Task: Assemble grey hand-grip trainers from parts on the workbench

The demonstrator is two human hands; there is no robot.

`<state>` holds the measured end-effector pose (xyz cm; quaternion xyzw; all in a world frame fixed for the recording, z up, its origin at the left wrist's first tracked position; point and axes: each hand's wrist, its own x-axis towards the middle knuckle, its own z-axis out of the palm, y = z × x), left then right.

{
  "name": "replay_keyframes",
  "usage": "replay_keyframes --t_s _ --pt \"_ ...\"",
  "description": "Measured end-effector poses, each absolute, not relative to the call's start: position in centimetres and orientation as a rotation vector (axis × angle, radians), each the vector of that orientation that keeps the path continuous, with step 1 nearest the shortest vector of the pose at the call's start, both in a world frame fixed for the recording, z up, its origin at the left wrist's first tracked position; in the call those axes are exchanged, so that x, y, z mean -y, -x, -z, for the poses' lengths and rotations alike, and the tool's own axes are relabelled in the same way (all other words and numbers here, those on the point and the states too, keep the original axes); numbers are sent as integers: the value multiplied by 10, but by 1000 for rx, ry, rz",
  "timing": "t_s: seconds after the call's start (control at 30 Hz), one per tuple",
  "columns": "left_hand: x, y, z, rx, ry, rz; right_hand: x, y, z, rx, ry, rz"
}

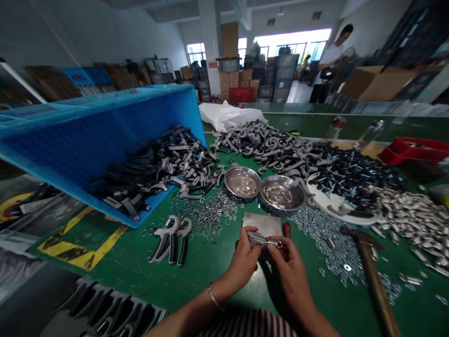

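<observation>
My left hand (245, 252) is closed around a grey handle piece (257, 239) over the green table. My right hand (290, 263) pinches a small metal coil spring (275, 243), whose end meets the handle piece. Just beyond both hands lies a flat metal block (262, 223), with a red-handled tool (287, 229) beside it. A few grey-and-black hand grips (173, 238) rest to the left of my hands. Fingers partly cover the held parts, so how they join cannot be made out.
A blue crate (201, 114) on its side spills handles at left. Two metal bowls (228, 187) of small parts stand ahead. Loose washers (324, 243), a hammer (373, 276) and metal sleeves (407, 210) lie right. Black knobs with bolts (354, 173) heap behind. A person (329, 61) stands far back.
</observation>
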<state>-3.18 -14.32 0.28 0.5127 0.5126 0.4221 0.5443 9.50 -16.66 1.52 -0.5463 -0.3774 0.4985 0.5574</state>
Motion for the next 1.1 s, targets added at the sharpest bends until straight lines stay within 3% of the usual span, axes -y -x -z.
replay_keyframes --t_s 0.17,0.27,0.37,0.53,0.67,0.9,1.1 --pt "156 38 -3 -789 -1059 -557 171 -117 -8 1069 1306 -1228" --pt "163 51 -8 -557 -985 -463 169 -125 -9 1189 1256 -1361" --pt "164 67 -12 -569 -799 -560 148 -110 -12 1521 1175 -1376" --pt "157 116 -19 -996 -734 -1114 77 -43 -3 2149 1131 -805" --pt "148 168 -27 -1233 -1050 -1067 40 -11 8 2204 1128 -771" --pt "127 143 -25 -1499 -1307 -1310 70 -52 -7 1902 1193 -947" --pt "108 82 -33 -1216 -1638 -1176 119 -78 -19 770 1000 -1799"
